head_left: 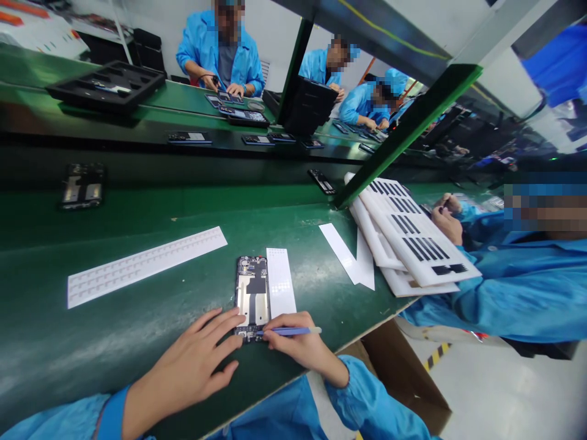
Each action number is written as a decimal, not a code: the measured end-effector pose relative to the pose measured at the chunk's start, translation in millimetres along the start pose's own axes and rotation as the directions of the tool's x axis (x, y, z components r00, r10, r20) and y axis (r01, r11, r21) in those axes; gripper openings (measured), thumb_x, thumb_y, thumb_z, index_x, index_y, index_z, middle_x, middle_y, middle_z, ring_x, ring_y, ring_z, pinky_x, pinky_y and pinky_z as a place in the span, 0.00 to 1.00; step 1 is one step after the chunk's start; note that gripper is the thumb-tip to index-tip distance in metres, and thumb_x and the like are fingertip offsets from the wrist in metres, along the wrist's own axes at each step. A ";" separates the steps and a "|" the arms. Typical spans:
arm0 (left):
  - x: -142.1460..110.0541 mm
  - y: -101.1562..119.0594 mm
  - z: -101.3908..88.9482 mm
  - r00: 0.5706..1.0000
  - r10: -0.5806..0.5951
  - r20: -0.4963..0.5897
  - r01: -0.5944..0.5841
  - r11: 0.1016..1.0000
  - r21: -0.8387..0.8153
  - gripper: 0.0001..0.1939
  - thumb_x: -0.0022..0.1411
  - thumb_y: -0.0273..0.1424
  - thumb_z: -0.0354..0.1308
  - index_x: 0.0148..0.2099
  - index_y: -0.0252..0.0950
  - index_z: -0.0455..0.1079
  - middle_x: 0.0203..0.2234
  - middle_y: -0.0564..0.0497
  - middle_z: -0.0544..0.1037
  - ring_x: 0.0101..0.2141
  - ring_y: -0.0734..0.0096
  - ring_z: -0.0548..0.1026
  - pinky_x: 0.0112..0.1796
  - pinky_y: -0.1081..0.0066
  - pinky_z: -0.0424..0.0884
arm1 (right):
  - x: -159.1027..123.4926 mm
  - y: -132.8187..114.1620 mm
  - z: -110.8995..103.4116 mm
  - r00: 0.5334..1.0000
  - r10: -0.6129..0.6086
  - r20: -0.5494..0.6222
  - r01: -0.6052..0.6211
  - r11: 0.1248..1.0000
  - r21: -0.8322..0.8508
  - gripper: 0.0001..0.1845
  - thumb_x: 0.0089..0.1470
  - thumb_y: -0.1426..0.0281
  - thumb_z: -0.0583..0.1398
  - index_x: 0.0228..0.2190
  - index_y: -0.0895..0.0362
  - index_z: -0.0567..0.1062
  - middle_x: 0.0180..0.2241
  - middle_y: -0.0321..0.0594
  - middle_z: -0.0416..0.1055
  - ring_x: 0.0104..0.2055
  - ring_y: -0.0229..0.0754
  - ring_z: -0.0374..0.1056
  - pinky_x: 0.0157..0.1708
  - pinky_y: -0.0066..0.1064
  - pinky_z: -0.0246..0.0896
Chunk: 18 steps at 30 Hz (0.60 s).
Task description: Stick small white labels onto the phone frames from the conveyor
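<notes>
Phone (252, 290) w/ innards showing lies, in head view, between & just fwd of your hands. Your L hand (192, 357) is open, palm down, fingers spread, tips at the phone's near-L edge. Your R hand (298, 339) pinches a slim blue tool (293, 331), its tip at the phone's near end. White strip (282, 284) runs fwd of your R hand, right alongside the phone. Long printed sheet (142, 266) is fwd-L of your L hand. Stacked white trays (403, 235) sit fwd-R of your R hand, nr a co-worker's blue sleeve (527, 293).
</notes>
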<state>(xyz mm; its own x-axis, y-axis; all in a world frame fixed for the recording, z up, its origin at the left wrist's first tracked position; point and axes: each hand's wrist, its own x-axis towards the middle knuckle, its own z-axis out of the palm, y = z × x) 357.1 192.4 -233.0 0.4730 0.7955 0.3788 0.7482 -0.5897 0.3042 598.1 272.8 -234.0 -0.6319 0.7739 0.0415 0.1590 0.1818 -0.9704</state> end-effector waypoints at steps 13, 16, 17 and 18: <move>44.1 48.4 47.9 0.955 -0.258 -0.148 0.291 0.913 0.287 0.23 0.62 0.46 0.58 0.58 0.49 0.68 0.63 0.47 0.60 0.63 0.43 0.55 0.57 0.43 0.57 | 63.5 -5.4 -56.5 0.902 -0.090 -0.421 0.124 0.991 0.055 0.16 0.56 0.59 0.65 0.40 0.58 0.75 0.27 0.40 0.76 0.25 0.41 0.72 0.27 0.28 0.69; 67.9 48.0 58.7 0.935 -0.351 -0.055 0.343 0.853 0.393 0.21 0.62 0.35 0.59 0.57 0.54 0.69 0.63 0.47 0.62 0.59 0.45 0.62 0.53 0.40 0.60 | 106.1 8.7 -83.2 0.870 -0.178 -0.460 0.163 0.984 -0.071 0.15 0.59 0.60 0.62 0.42 0.58 0.74 0.30 0.40 0.76 0.27 0.42 0.72 0.29 0.29 0.69; 73.5 44.5 58.6 0.927 -0.373 -0.024 0.347 0.835 0.427 0.22 0.61 0.30 0.58 0.57 0.54 0.69 0.63 0.47 0.62 0.58 0.47 0.63 0.51 0.41 0.62 | 116.6 16.5 -89.5 0.862 -0.222 -0.456 0.170 0.974 -0.153 0.15 0.60 0.60 0.61 0.43 0.58 0.74 0.31 0.40 0.76 0.28 0.43 0.73 0.31 0.30 0.69; 78.3 39.7 56.8 0.919 -0.393 0.009 0.346 0.819 0.459 0.25 0.61 0.25 0.56 0.57 0.55 0.69 0.63 0.47 0.62 0.57 0.47 0.64 0.50 0.42 0.64 | 124.2 24.5 -93.6 0.858 -0.273 -0.436 0.174 0.952 -0.253 0.14 0.61 0.61 0.60 0.43 0.57 0.75 0.33 0.41 0.77 0.31 0.44 0.74 0.34 0.31 0.70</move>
<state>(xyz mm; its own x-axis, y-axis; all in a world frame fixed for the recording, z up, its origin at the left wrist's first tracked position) 450.3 239.3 -240.9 0.1444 0.9645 0.2211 0.9894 -0.1434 -0.0207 594.5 430.2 -230.3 -0.2546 0.8786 0.4040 0.2336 0.4613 -0.8560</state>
